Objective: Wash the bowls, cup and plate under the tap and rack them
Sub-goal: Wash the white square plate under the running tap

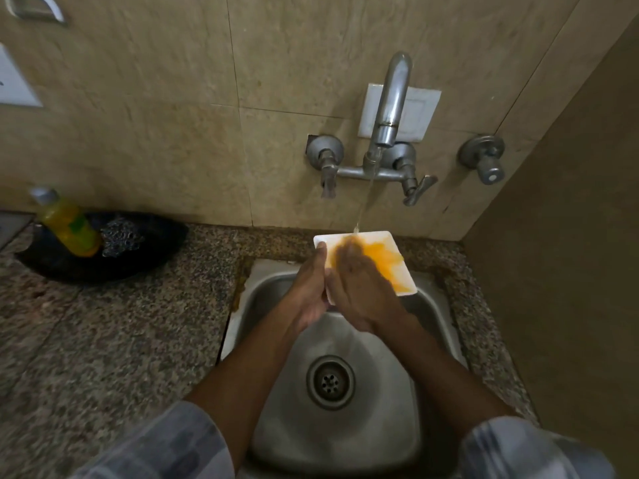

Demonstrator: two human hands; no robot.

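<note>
Left hand [307, 288] gripping left edge of square white plate [397, 271] smeared orange-yellow, held over steel sink [345, 444] under thin stream from chrome wall tap [390, 108]; right hand [359, 288] blurred, fingers flat on plate face.

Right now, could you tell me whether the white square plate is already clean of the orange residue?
No, the white square plate still carries a broad orange smear, which the right hand is rubbing under the water stream.
</note>
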